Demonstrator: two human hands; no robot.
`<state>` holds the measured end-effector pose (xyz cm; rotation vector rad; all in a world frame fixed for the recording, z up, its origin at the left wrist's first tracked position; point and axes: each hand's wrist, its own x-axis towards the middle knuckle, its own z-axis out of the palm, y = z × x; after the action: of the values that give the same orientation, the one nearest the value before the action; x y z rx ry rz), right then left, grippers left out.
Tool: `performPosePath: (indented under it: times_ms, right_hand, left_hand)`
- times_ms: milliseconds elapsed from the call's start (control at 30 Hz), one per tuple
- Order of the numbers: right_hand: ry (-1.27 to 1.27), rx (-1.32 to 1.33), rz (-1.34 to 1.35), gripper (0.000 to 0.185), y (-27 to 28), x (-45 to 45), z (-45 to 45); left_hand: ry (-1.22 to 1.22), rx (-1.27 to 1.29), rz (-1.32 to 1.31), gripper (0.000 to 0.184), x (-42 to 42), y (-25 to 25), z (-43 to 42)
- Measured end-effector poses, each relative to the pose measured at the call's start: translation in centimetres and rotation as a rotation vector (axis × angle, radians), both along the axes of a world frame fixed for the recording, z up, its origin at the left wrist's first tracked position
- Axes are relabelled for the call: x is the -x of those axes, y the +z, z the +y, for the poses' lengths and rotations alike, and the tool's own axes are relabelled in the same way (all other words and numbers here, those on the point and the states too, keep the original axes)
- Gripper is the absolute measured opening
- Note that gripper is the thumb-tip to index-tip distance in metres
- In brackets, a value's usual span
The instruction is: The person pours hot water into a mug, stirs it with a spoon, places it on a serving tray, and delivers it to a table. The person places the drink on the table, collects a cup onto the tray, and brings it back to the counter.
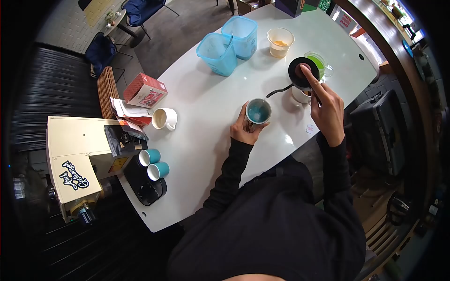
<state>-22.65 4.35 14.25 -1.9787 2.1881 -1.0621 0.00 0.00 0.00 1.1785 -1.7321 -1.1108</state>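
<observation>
My left hand [246, 129] is wrapped round a small cup [258, 110] with a blue-green inside, held over the white table. Blue-tinted liquid seems to lie in the cup. In my right hand [328, 107] is a black gooseneck kettle [303, 74], with a finger stretched over its lid. The kettle's thin spout [278, 90] points at the cup, its tip close to the rim. Partly hidden beneath the kettle stands a white cup [300, 97]. A small paper tag [310, 129] lies near my right wrist.
Behind the kettle is a glass jug of green liquid [319, 60]. Two blue plastic containers [220, 58] and a clear tub [281, 41] stand further back. To the left are a white mug [164, 119], a red box [146, 90], two teal cups [158, 171] and a cream machine [70, 159].
</observation>
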Motion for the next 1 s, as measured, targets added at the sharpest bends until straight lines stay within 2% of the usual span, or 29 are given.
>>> performPosePath:
  times_ms: [300,400,567,700,767,1000]
  right_hand:
    - [0.025,0.024,0.015,0.077,-0.2,-0.6,0.2]
    - [-0.007,0.058,0.038,0.077,0.2,-0.4,0.1]
    - [-0.034,0.007,0.084,0.076,0.3,-0.3,0.4]
    - [-0.024,-0.045,0.12,0.076,0.1,-0.5,0.5]
    - [0.014,0.042,0.096,0.077,0.1,-0.7,0.3]
    - [-0.049,0.025,0.069,0.078,0.4,-0.6,0.2]
  left_hand:
    - [0.012,-0.003,-0.041,0.083,-0.3,0.1,-0.2]
    - [0.054,0.167,-0.047,0.093,-0.2,-1.5,-0.5]
    - [0.047,0.106,0.054,0.092,-0.1,-2.8,-0.7]
    - [0.061,0.139,0.024,0.092,-0.1,-2.3,-0.6]
    - [0.061,0.139,0.007,0.093,-0.1,-1.9,-0.5]
    - [0.067,0.163,-0.038,0.093,-0.3,-1.3,-0.5]
